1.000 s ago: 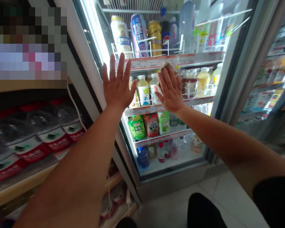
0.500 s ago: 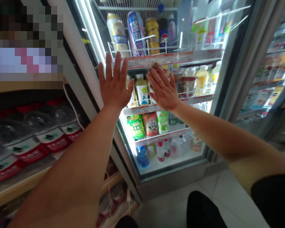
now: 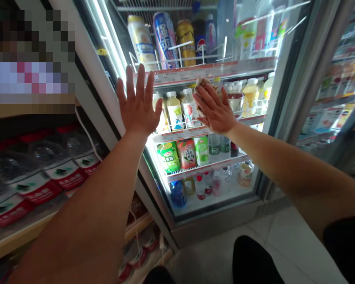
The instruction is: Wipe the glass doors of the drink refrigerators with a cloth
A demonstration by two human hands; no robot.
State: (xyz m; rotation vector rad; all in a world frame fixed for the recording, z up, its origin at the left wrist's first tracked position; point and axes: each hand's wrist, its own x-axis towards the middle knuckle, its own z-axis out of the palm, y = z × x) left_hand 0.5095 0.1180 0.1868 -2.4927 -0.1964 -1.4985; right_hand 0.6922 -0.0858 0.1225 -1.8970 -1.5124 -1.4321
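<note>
My left hand (image 3: pixel 139 103) is open with its fingers spread, palm toward the left side of the glass fridge door (image 3: pixel 205 199). Nothing is held in it. My right hand (image 3: pixel 217 108) lies nearly flat over a crumpled brownish cloth (image 3: pixel 201 83), pressing it against the door glass. Most of the cloth is hidden under the palm and fingers; its upper edge shows above the fingertips. Behind the glass, next to the right hand, stand a bottle with red fruit on its label (image 3: pixel 190 106) and a yellow-green one (image 3: pixel 174 110).
Large cans (image 3: pixel 141 43) fill the upper fridge shelf, with juice cartons (image 3: pixel 168 157) lower down. On the left, red-capped water bottles (image 3: pixel 49 156) stand on a wooden-edged shelf (image 3: pixel 23 232). Another fridge (image 3: pixel 337 90) is at the right. Pale floor tiles (image 3: pixel 272 232) lie below.
My right hand has slid to the right across the glass with the cloth, uncovering the bottle with red fruit. The left hand shows slightly farther left in the picture, still spread.
</note>
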